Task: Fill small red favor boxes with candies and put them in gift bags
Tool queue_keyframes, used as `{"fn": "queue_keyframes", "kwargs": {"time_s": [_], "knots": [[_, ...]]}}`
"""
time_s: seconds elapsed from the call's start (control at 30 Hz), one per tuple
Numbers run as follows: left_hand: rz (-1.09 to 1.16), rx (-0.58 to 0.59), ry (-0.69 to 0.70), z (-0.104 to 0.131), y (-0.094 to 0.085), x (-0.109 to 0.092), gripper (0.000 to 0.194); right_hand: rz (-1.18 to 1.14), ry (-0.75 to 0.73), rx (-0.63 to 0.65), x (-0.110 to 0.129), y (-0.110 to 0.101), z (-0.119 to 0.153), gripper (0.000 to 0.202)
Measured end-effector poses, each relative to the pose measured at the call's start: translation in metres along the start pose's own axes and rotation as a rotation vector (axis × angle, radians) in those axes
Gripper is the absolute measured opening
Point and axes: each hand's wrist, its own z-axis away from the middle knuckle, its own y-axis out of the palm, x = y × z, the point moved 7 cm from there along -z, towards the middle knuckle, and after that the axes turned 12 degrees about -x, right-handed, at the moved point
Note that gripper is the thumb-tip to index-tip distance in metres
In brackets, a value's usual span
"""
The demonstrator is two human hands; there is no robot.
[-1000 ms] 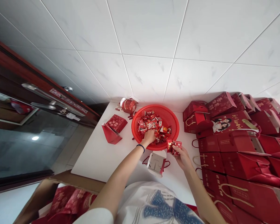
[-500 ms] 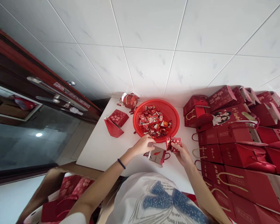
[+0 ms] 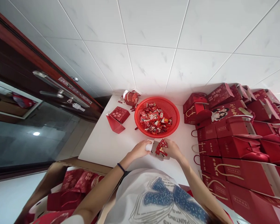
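Your left hand (image 3: 140, 149): grip closed on the edge of an open, white-lined cardboard box (image 3: 154, 147). Your right hand (image 3: 172, 149): grip closed on red printed packets (image 3: 161, 146) at its mouth. Round red plastic mesh basket (image 3: 175, 115) just beyond.

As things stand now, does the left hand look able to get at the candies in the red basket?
Probably yes: the left hand seems to hold the box, but the candies lie uncovered just beyond, and only the basket's low rim stands between.
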Motion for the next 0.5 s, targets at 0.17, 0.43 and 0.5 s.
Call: {"fn": "queue_keyframes", "kwargs": {"time_s": [0.17, 0.43, 0.5], "knots": [[0.082, -0.068, 0.015, 0.007, 0.006, 0.004, 0.049, -0.048, -0.032, 0.102, -0.006, 0.006, 0.004, 0.008], [0.0, -0.02, -0.023, 0.013, 0.017, 0.004, 0.06, -0.23, 0.08, 0.057, -0.03, 0.017, 0.006, 0.011], [0.016, -0.015, -0.03, 0.013, 0.019, 0.005, 0.063, -0.273, 0.071, 0.033, -0.031, 0.022, 0.005, 0.011]]}}
